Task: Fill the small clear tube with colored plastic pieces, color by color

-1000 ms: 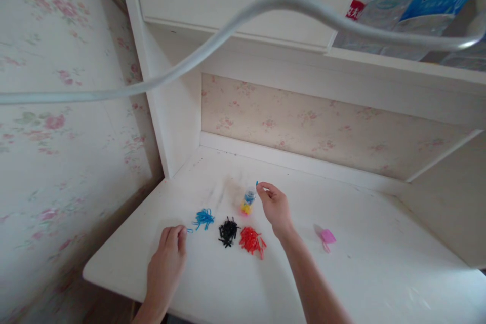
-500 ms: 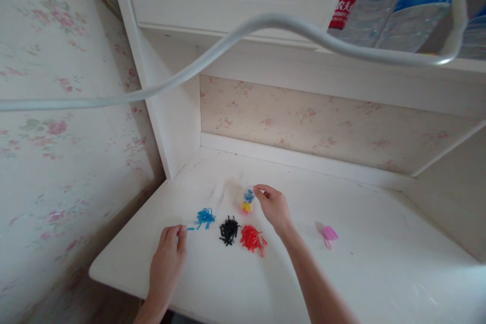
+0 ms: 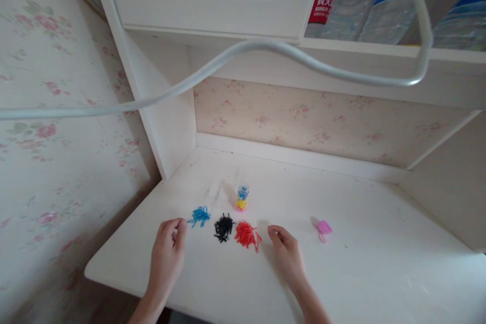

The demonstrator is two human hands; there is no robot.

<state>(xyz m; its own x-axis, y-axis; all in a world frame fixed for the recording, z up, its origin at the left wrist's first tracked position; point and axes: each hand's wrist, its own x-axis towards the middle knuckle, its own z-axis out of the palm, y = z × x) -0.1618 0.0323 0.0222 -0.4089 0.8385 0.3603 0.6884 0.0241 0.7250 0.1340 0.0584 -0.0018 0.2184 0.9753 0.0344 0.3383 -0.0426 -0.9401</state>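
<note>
Three small heaps of thin plastic bits lie in a row on the white desk (image 3: 364,273): a blue heap (image 3: 199,215), a black heap (image 3: 223,227) and a red heap (image 3: 246,235). Behind them stands a small clear bottle (image 3: 242,197) with blue and yellow bits inside. My left hand (image 3: 166,258) rests on the desk just left of the blue heap, fingers curled with the tips together. My right hand (image 3: 287,258) lies on the desk just right of the red heap, fingers loosely curled, and nothing shows in it.
A small pink lid-like object (image 3: 323,228) lies to the right of my right hand. A grey cable (image 3: 266,48) hangs across the view. A white cabinet (image 3: 212,5) and packaged goods (image 3: 383,5) are overhead. Floral wallpaper (image 3: 56,162) covers the left wall.
My right hand has left the mouth of the bottle and come back down to the desk beside the red heap. The left hand has barely moved. The camera tilted slightly upward.
</note>
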